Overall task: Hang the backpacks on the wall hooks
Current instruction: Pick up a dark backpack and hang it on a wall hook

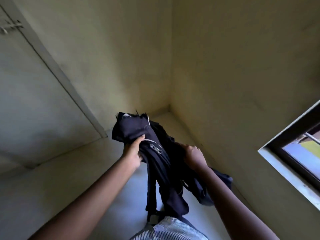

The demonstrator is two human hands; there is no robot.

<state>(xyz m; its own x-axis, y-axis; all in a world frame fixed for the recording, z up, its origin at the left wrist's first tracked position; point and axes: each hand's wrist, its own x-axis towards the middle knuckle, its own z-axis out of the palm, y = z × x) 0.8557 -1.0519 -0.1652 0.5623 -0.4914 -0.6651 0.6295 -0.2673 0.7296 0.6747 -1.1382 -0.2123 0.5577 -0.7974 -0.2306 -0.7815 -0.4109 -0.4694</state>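
A pale striped cloth garment (168,229) sits at the bottom edge, with the limp dark navy fabric backpack (161,161) held up just beyond it, straps dangling. The left hand (133,155) has its grip clamped on the bag's left side by a grey zipper (155,150), while the right hand (194,156) grips its right side. Beyond lie the pale floor (129,196) and yellowish walls (138,58), with a dark-framed window (294,153) at right.

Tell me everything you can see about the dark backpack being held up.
The backpack is dark navy or black soft fabric, limp and crumpled as if nearly empty. A light-edged zipper with metal pulls runs across its front, and straps dangle below. It is held in the air before a wall corner, gripped on both sides: the left hand bunches its left side, the right hand clutches the right. No hook shows in the view.
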